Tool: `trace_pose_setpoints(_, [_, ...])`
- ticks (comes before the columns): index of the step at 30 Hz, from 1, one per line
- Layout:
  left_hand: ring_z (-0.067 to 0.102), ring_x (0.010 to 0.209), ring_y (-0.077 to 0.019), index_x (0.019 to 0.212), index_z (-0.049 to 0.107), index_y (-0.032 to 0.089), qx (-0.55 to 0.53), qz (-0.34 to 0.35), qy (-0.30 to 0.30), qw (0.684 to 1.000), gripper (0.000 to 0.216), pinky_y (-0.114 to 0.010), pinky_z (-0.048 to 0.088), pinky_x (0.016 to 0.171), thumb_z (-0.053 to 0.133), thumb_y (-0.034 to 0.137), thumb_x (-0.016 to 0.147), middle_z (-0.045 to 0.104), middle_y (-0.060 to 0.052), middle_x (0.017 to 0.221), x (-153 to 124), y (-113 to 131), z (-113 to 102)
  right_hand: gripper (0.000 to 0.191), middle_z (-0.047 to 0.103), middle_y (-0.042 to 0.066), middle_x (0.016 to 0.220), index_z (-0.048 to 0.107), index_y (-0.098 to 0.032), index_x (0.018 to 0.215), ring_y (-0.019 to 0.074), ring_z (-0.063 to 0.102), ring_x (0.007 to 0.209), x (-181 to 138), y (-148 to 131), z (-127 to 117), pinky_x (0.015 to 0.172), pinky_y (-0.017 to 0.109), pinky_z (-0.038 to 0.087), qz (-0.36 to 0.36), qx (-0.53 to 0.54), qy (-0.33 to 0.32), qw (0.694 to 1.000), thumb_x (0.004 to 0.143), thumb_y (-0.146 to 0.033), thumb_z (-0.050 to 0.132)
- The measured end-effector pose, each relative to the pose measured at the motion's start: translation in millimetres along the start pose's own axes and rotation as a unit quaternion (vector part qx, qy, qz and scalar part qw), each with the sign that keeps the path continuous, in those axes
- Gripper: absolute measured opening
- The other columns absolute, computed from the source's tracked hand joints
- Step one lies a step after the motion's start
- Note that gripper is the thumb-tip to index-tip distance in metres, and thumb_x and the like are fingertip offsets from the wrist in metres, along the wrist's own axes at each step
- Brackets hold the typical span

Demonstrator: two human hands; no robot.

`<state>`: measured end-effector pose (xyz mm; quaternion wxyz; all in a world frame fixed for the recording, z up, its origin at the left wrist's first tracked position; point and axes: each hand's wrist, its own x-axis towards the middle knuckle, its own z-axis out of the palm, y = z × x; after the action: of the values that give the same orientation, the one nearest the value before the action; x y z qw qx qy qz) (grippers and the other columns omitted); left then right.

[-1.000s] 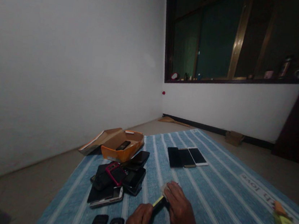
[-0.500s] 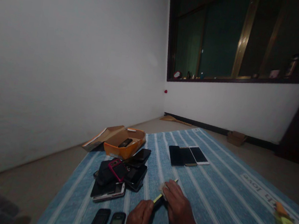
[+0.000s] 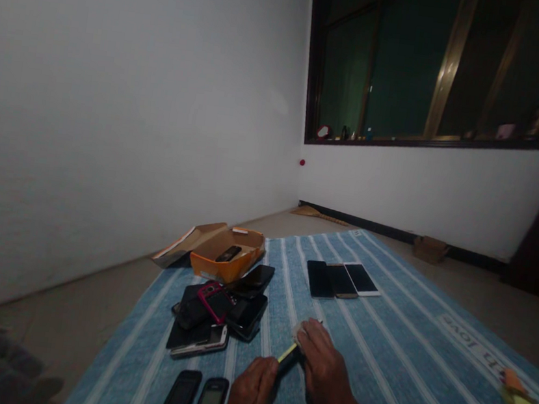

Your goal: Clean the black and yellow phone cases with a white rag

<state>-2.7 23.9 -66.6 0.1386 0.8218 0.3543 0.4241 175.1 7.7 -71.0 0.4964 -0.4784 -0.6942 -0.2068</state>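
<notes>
since half a second ago my right hand [image 3: 322, 373], fingers closed on the cloth [image 3: 301, 330], slid back along the yellow-edged strip [image 3: 287, 353]; my left hand [image 3: 250, 393] pinches its near end steady, just above the striped mat [image 3: 379, 346].

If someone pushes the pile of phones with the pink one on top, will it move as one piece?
Probably not. The pile of phones is loosely stacked at different angles, so the upper ones would likely slide off. The pink phone sits tilted on top and seems likeliest to slip.

Mat [image 3: 393, 348] blue, white-striped; box [image 3: 230, 259] orange; one phone [image 3: 215, 299] pink-red; stick [image 3: 287, 353] yellow; wall [image 3: 113, 111] white.
</notes>
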Motion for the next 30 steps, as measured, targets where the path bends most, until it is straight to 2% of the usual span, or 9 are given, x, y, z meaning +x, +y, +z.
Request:
trace_pose_setpoints(3, [0.068,0.073,-0.0147,0.085,0.064,0.022,-0.013,-0.030,-0.011,0.999,0.036,-0.023,0.056,0.071,0.031,0.024,0.099,0.069,-0.003,0.078,-0.7,-0.6,0.8,0.043,0.067,0.014,0.118,0.061,-0.014,0.120,0.0261,0.057,0.120,-2.2,-20.4,5.7,0.098,0.042,0.053,-0.025,0.035,-0.011,0.999,0.086,-0.001,0.038])
trace_pose_setpoints(6, [0.067,0.070,-0.0140,0.080,0.061,0.022,-0.029,-0.063,-0.023,0.997,0.036,-0.023,0.056,0.069,0.031,0.024,0.099,0.068,-0.002,0.075,-1.1,0.5,0.1,0.040,0.067,0.015,0.116,0.059,-0.013,0.120,0.0266,0.056,0.121,0.2,-30.7,6.0,0.099,0.042,0.052,-0.047,0.056,-0.015,0.997,0.088,-0.004,0.038])
trace_pose_setpoints(11, [0.067,0.075,-0.0146,0.085,0.063,0.023,-0.028,-0.064,-0.035,0.997,0.035,-0.024,0.055,0.073,0.030,0.024,0.099,0.069,-0.003,0.080,-1.4,2.4,-1.6,0.035,0.068,0.014,0.112,0.061,-0.015,0.113,0.0250,0.061,0.113,10.9,-26.9,-3.8,0.096,0.042,0.053,-0.035,0.075,-0.065,0.994,0.088,-0.005,0.039])
trace_pose_setpoints(13, [0.067,0.076,-0.0148,0.086,0.063,0.023,-0.024,-0.069,-0.042,0.996,0.035,-0.024,0.054,0.072,0.031,0.025,0.099,0.069,-0.003,0.080,-1.2,3.7,-1.5,0.036,0.068,0.013,0.112,0.062,-0.016,0.113,0.0248,0.062,0.111,12.9,-21.3,-5.9,0.096,0.042,0.053,-0.026,0.071,-0.064,0.995,0.087,-0.004,0.040])
trace_pose_setpoints(19, [0.063,0.066,-0.0144,0.077,0.060,0.022,-0.022,-0.093,-0.035,0.995,0.037,-0.023,0.052,0.064,0.031,0.028,0.099,0.064,-0.002,0.072,0.8,8.4,-0.1,0.046,0.068,0.011,0.111,0.064,-0.020,0.117,0.0238,0.060,0.114,11.4,5.7,-2.4,0.097,0.044,0.052,0.025,0.067,-0.036,0.997,0.082,0.000,0.040])
trace_pose_setpoints(24, [0.064,0.069,-0.0161,0.078,0.061,0.022,-0.024,-0.086,-0.038,0.995,0.037,-0.025,0.051,0.064,0.030,0.030,0.099,0.064,-0.003,0.072,-0.4,6.5,0.3,0.044,0.069,0.010,0.107,0.069,-0.019,0.108,0.0241,0.060,0.112,14.9,29.1,1.1,0.098,0.044,0.051,0.089,0.072,-0.033,0.993,0.078,-0.001,0.041])
trace_pose_setpoints(27, [0.063,0.069,-0.0165,0.077,0.060,0.022,-0.029,-0.110,-0.042,0.993,0.039,-0.026,0.051,0.065,0.030,0.032,0.099,0.063,-0.003,0.072,-0.8,7.5,-0.6,0.043,0.069,0.010,0.104,0.071,-0.018,0.103,0.0230,0.063,0.103,20.8,38.1,-0.5,0.093,0.040,0.053,0.151,0.110,-0.058,0.981,0.076,-0.004,0.041])
trace_pose_setpoints(30, [0.062,0.067,-0.0165,0.074,0.059,0.022,-0.037,-0.134,-0.050,0.989,0.039,-0.026,0.050,0.063,0.030,0.034,0.099,0.062,-0.003,0.071,0.1,11.1,-2.2,0.039,0.070,0.008,0.098,0.073,-0.019,0.099,0.0217,0.066,0.095,25.6,43.5,-3.0,0.088,0.036,0.052,0.231,0.169,-0.086,0.954,0.076,-0.010,0.043])
